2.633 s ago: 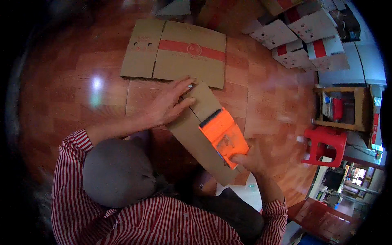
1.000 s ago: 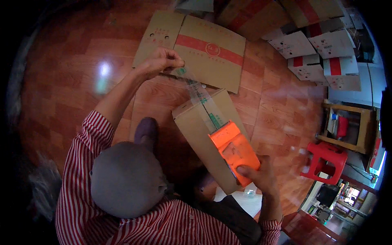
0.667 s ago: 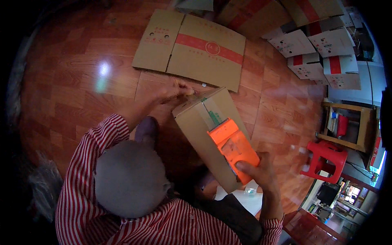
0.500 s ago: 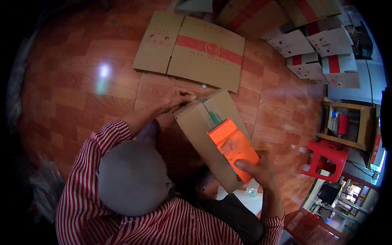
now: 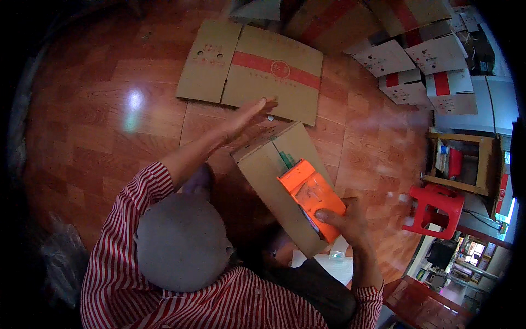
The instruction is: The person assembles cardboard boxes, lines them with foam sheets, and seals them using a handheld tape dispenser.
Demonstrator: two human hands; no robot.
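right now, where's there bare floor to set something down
Bare reddish floor lies left of the flat, red-striped brown cardboard carton, and between the taped brown cardboard box and the red plastic stool, beyond the right hand. Crowded: the upper right, with stacked white cardboard boxes, and the narrow gap between carton and box, under the left hand.

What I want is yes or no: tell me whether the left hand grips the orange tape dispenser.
No, the right hand holds the orange tape dispenser; the left hand is apart from it.
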